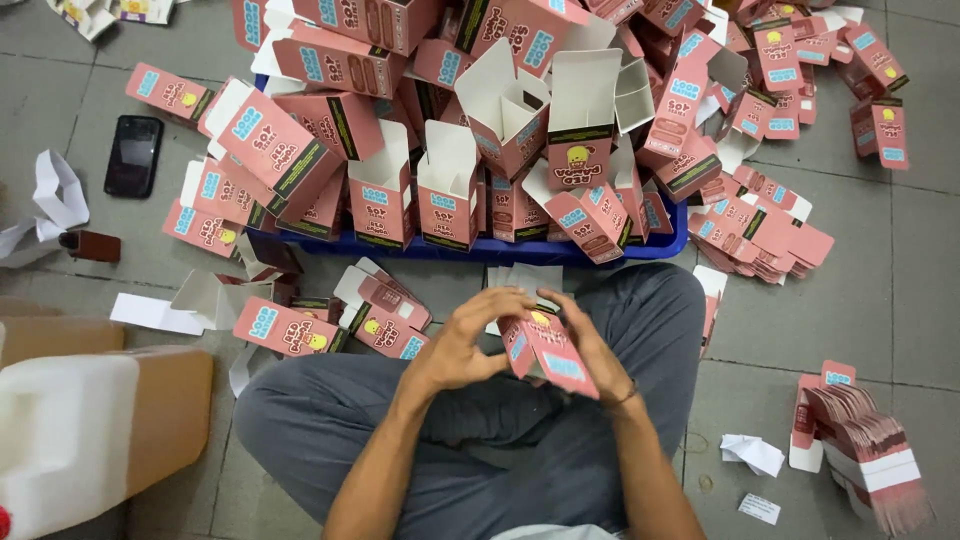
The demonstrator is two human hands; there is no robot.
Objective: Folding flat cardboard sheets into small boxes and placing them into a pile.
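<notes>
Hands are meeting over the crossed legs: the left hand (465,345) and right hand (590,350) are both curling closed around one small pink carton (545,352) with a blue label patch, holding it tilted between them. Beyond the knees, a blue tray (500,250) is overflowing with open pink cartons (450,170), while a banded stack of flat pink blanks (865,445) is lying right and a black phone (133,155) far left.
</notes>
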